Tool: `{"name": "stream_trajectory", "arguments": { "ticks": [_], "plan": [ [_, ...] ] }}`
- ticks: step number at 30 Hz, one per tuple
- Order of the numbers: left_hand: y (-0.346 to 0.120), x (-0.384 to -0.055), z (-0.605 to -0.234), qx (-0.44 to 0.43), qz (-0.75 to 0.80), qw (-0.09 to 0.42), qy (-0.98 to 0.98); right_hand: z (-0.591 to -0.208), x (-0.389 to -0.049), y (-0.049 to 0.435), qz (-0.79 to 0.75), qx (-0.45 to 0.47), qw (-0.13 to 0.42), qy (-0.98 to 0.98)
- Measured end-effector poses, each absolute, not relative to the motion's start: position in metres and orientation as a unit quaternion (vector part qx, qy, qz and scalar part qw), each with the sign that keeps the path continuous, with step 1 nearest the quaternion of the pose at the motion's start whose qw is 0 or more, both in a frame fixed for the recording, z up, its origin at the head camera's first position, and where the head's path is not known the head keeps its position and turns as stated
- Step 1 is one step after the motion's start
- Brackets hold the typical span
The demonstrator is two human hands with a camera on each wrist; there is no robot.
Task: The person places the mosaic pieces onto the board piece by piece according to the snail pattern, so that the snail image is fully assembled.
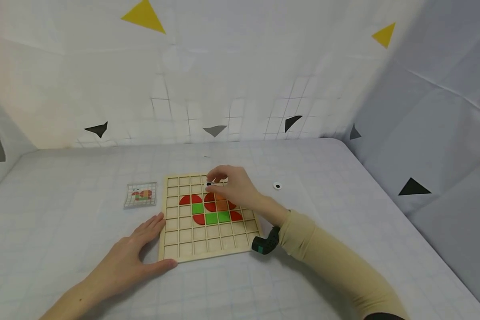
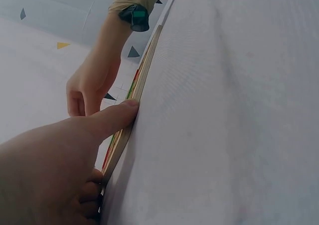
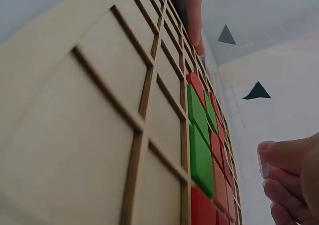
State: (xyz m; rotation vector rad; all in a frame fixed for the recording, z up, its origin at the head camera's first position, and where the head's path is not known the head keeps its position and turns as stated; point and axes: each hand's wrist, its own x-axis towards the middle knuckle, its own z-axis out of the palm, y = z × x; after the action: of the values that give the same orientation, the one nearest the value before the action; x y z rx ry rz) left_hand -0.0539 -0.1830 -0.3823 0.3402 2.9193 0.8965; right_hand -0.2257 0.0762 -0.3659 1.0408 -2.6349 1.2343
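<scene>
My right hand (image 1: 237, 186) pinches a small white eye disc (image 1: 209, 183) with a black dot, above the upper rows of a wooden grid board (image 1: 186, 258). In the right wrist view the disc (image 3: 263, 165) shows edge-on between thumb and fingers. Red quarter-round tiles (image 1: 198, 219), green square tiles (image 1: 211, 218) and orange tiles (image 1: 222, 205) sit in the board's cells; the right hand partly covers some. My left hand (image 1: 130, 253) rests at the board's lower left corner, fingers touching the left edge and thumb at the front edge.
A second white eye disc (image 1: 278, 186) lies on the table to the right of the board. A small picture card (image 1: 141, 194) of a red, green and orange figure on a grid lies to the left. A pale cloth wall (image 1: 240, 53) stands behind.
</scene>
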Motion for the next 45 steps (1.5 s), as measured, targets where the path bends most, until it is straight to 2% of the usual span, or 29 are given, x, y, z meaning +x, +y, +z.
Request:
{"name": "stream_trajectory", "arguments": {
  "ticks": [9,25,45],
  "plan": [
    [-0.183,-0.054,-0.383,0.111,0.291,0.036,0.950,-0.374,-0.228,0.045,0.386,0.322,-0.018,-0.864],
    [-0.182,-0.054,-0.384,0.114,0.297,0.028,0.948,-0.383,-0.229,0.039,0.342,0.351,0.034,-0.871],
    [-0.183,-0.054,-0.385,0.118,0.292,0.022,0.949,-0.376,-0.222,0.056,0.363,0.335,0.031,-0.869]
  ]
}}
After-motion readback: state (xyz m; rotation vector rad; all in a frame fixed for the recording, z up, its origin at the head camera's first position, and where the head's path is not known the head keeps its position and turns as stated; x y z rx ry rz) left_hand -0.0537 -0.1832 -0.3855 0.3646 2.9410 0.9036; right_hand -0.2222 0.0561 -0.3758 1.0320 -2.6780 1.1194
